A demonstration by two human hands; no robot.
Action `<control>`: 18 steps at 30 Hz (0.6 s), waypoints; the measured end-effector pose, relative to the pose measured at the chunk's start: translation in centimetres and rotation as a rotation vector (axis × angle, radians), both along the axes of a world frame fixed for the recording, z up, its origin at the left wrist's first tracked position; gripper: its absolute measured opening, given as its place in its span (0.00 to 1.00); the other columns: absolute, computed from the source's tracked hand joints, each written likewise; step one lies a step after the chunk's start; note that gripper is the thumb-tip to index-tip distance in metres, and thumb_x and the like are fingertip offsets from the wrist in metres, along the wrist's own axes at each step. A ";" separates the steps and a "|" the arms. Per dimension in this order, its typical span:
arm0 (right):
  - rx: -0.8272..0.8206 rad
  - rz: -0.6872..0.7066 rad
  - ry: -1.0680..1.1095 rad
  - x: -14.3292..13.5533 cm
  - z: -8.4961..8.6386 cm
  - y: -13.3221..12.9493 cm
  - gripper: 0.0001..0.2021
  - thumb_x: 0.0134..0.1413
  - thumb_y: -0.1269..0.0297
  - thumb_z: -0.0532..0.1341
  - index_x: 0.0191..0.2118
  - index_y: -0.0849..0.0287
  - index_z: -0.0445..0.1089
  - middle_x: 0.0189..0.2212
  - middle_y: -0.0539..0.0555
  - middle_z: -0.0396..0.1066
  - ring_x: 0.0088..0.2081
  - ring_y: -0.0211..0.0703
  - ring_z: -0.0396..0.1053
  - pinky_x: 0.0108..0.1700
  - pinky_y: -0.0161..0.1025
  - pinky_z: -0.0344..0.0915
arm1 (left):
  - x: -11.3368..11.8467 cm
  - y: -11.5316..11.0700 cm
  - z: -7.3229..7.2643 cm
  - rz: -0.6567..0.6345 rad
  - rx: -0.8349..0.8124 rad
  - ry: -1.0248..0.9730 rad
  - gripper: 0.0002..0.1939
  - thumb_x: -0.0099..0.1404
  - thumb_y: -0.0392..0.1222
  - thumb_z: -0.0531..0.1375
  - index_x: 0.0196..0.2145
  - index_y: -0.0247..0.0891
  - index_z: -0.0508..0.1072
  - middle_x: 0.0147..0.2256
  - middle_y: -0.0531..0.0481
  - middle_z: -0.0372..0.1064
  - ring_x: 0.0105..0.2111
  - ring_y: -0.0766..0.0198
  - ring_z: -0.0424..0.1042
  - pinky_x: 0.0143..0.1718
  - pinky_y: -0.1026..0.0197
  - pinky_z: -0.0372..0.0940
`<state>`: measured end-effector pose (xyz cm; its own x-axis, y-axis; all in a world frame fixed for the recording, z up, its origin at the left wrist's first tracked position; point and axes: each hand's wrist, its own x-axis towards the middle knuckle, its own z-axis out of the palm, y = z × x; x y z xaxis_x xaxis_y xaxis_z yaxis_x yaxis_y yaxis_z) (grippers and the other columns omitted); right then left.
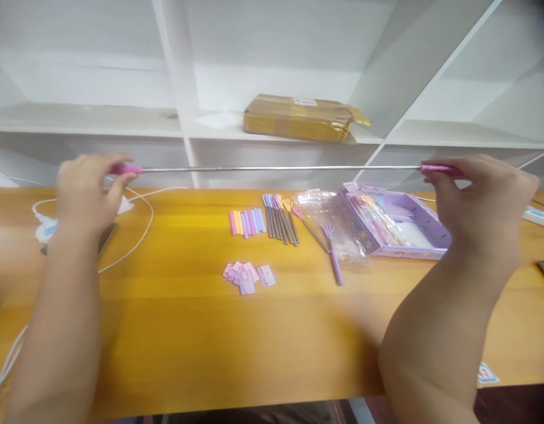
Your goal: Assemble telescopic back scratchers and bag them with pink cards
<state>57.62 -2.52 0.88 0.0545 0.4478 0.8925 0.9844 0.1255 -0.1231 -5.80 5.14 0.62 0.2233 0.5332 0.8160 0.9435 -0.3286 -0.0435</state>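
Note:
A telescopic back scratcher (280, 168) is stretched out level above the table, its thin metal rod pulled long between two pink ends. My left hand (88, 191) pinches the pink end on the left. At the other pink end, my right hand (484, 200) is closed around it; the fingers hide much of that piece. Below lies a purple back scratcher (333, 253), beside a pink claw head on a metal rod (311, 228). Several claw heads on dark rods (280, 221) lie in a row, next to several coloured handle tubes (247, 222). Small printed cards (246, 279) lie nearer me.
An open purple box (413, 253) with wrapped pieces stands right of centre, beside crumpled clear plastic bags (349, 235). White cables (150, 221) curl at the left. A taped cardboard parcel (293, 121) rests on the white shelf (134, 121) behind the wooden table (236, 347).

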 end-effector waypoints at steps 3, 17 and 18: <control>-0.081 -0.102 0.079 0.1 0.2 -0.3 0.11 0.63 0.66 0.62 0.44 0.53 0.83 0.34 0.53 0.82 0.34 0.45 0.80 0.39 0.39 0.70 | 0.3 -0.4 0.6 0.066 0.081 -0.070 0.23 0.74 0.58 0.59 0.55 0.41 0.80 0.46 0.41 0.79 0.49 0.49 0.73 0.55 0.46 0.65; -0.207 -0.178 0.168 -0.9 0.6 -0.5 0.20 0.55 0.78 0.54 0.44 0.54 0.79 0.33 0.50 0.80 0.29 0.40 0.77 0.40 0.39 0.70 | 2.6 -0.9 0.3 -0.046 0.034 -0.016 0.20 0.78 0.54 0.56 0.50 0.41 0.83 0.42 0.42 0.74 0.45 0.54 0.73 0.49 0.53 0.67; -0.230 -0.174 0.166 -0.9 0.5 -0.5 0.20 0.53 0.79 0.53 0.42 0.54 0.79 0.32 0.49 0.79 0.29 0.41 0.78 0.42 0.40 0.71 | 2.5 -0.8 0.2 -0.043 0.019 0.004 0.20 0.78 0.55 0.55 0.50 0.41 0.83 0.41 0.42 0.74 0.44 0.54 0.73 0.47 0.54 0.67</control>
<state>56.74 -3.04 1.41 0.2840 0.6076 0.7417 0.9528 -0.0925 -0.2891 -3.28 4.32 0.82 0.2494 0.5073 0.8249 0.9282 -0.3682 -0.0542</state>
